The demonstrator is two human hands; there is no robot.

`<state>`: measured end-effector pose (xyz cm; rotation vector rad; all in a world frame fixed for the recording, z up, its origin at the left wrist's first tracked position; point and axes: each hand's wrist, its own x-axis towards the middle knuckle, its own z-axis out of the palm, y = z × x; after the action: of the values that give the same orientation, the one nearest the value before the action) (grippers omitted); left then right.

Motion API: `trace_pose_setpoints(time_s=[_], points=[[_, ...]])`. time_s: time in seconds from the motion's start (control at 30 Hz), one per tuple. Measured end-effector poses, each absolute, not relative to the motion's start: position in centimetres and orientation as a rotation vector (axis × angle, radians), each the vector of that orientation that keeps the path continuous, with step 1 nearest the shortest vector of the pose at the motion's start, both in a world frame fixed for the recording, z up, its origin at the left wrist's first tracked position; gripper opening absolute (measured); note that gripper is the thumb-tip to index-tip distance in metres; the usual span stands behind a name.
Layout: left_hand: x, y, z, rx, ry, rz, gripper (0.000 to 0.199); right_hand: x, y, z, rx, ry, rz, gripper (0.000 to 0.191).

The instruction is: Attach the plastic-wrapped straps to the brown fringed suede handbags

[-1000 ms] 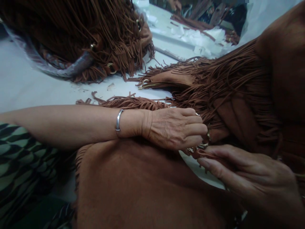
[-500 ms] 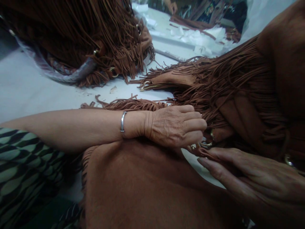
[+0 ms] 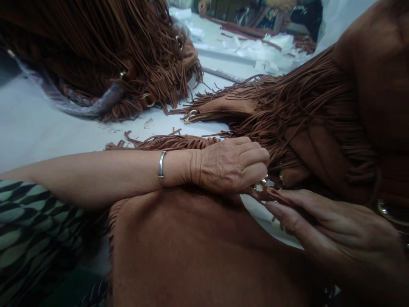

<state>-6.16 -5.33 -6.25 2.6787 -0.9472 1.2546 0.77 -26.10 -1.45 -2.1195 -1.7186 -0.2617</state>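
Observation:
My left hand (image 3: 231, 166), with a silver bangle on its wrist, is closed, knuckles up, over a gold-coloured metal fitting (image 3: 262, 184); its fingertips are hidden. Facing it, my right hand (image 3: 338, 232) pinches a narrow brown leather strap (image 3: 275, 195) between thumb and fingers. The strap runs up to the metal fitting. Under my left wrist and forearm lies a brown suede bag panel (image 3: 191, 247) with a stitched left edge. Just beyond my hands is a fringed brown suede bag (image 3: 306, 102), its zipper (image 3: 201, 116) pointing left.
Another fringed bag (image 3: 153, 55) stands at the back left, with a plastic-wrapped handle (image 3: 99, 102). Fringe strands (image 3: 166, 141) lie on the white table (image 3: 28, 128). Farther back are white scraps (image 3: 236, 47) and another person's hand (image 3: 203, 6).
My left hand appears slightly further left, as does the whole view. The strap end and metal fitting are now closer to my left fingers, and my right hand has shifted with them.

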Motion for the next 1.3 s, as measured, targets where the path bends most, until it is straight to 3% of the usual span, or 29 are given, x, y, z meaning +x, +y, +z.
trace_pose_setpoints(time_s=[0.1,0.4,0.7,0.93,1.3], points=[[-6.1,-5.3,-6.1,2.696,-0.940,1.213,0.034,0.8,-25.9,-1.2,-2.053,-1.742,-0.201,0.015],[-5.9,-5.3,-6.0,2.822,-0.924,1.028,0.036,0.7,-25.8,-1.4,-2.051,-1.742,-0.196,0.012],[-5.8,-5.4,-5.8,2.879,-0.925,0.992,0.028,0.6,-25.7,-1.4,-2.161,-1.740,-0.174,0.021],[-5.8,-5.5,-5.5,2.906,-0.925,0.919,0.030,0.6,-25.9,-2.0,-2.143,-1.740,-0.223,0.018],[-5.4,-5.2,-6.3,2.872,-0.900,1.003,0.049,0.2,-26.0,-2.0,-2.223,-1.752,-0.383,0.028]])
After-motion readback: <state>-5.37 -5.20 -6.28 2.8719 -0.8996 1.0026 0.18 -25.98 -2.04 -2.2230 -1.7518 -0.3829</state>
